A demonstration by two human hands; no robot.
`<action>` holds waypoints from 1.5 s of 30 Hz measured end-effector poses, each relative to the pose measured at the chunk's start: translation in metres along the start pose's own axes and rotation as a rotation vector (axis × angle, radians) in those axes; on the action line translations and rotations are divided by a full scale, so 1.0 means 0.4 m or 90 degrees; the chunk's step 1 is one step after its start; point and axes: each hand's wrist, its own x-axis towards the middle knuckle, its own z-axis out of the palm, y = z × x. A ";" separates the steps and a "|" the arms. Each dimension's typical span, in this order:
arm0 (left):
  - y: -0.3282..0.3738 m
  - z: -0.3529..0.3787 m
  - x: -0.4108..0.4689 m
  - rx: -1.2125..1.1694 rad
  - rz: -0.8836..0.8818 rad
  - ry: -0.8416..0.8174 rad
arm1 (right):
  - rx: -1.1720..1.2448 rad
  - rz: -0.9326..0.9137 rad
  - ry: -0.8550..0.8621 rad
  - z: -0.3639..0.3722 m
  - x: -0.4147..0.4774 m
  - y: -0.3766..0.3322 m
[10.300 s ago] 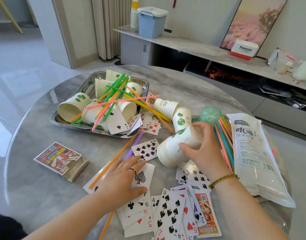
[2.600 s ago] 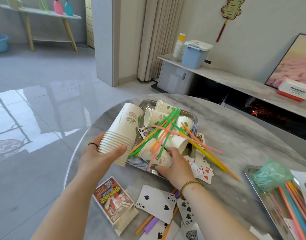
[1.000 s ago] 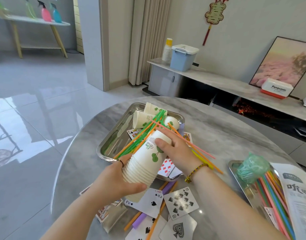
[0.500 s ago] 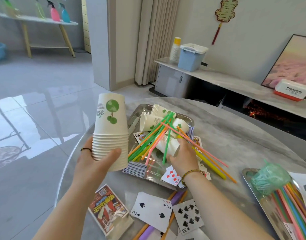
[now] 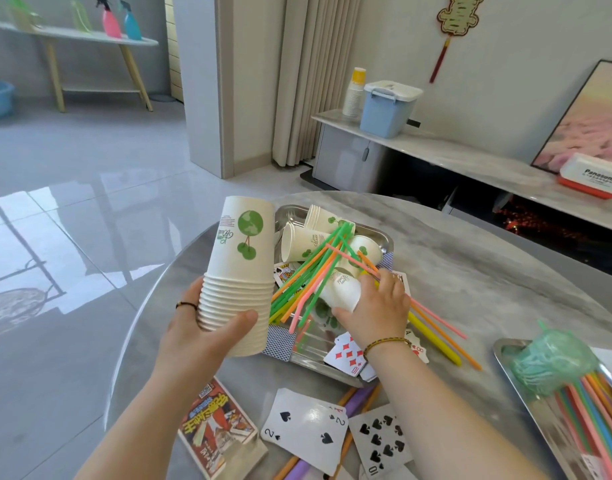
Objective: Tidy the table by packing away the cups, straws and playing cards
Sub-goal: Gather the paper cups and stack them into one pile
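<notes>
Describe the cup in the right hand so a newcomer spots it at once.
On the round grey marble table, find the far steel tray. A white paper cup lies sideways there under coloured straws; unlike the other loose cups, the right hand grips it.

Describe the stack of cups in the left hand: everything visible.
The stack of cups is white paper, nested upside down: bases up, rolled rims banding the lower half. The outermost cup bears a green tree print and small script. It is held nearly upright in the air, left of the metal tray. The left hand grips its rim end, thumb across the front.
</notes>
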 end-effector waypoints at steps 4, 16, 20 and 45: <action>0.004 0.009 -0.005 0.019 -0.006 -0.002 | 0.022 -0.059 -0.069 -0.017 0.004 -0.005; 0.005 0.024 -0.021 0.056 0.028 -0.028 | 0.412 0.092 -0.240 -0.197 -0.028 0.080; 0.013 0.037 -0.041 0.092 0.025 -0.096 | 0.946 0.272 -0.265 -0.232 -0.060 0.088; -0.030 0.082 -0.066 0.087 0.036 -0.153 | 0.899 -0.079 -0.360 -0.133 -0.132 -0.075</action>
